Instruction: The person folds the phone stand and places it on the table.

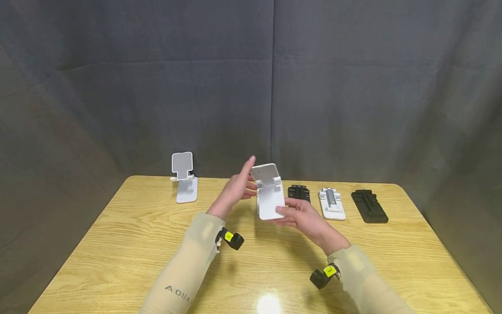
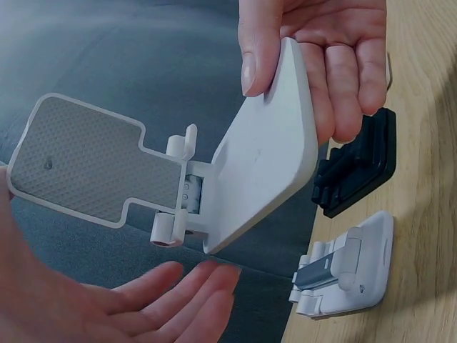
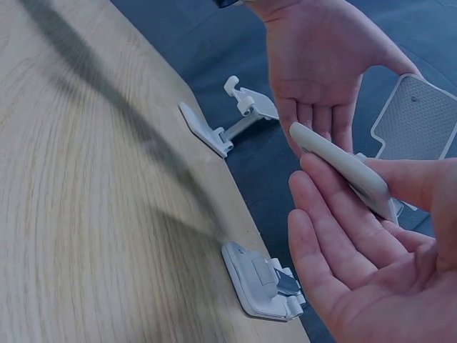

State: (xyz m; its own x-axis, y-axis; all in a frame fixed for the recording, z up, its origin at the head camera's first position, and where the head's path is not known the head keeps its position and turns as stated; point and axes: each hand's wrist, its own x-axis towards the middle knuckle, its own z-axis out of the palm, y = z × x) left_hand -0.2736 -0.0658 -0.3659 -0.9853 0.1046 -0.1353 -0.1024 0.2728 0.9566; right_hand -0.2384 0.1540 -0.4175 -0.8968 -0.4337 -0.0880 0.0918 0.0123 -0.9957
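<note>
In the head view my right hand (image 1: 302, 216) pinches the base of a white phone stand (image 1: 271, 203), thumb on one face and fingers behind. The stand is held above the table, its grey-padded plate (image 2: 100, 161) unfolded from the base on a hinge. My left hand (image 1: 237, 187) is on the plate's left side, fingers extended and palm toward the stand. Its thumb is at the plate's edge; whether it touches cannot be told. In the right wrist view a folded white stand (image 3: 260, 282) lies on the table, mostly hidden behind the held one in the head view.
On the wooden table (image 1: 157, 244), an unfolded white stand (image 1: 187, 189) stands at the back left. To the right lie a folded black stand (image 1: 299, 193), a folded white one (image 1: 332, 203) and another black one (image 1: 369, 206). A dark grey curtain (image 1: 219, 109) hangs behind.
</note>
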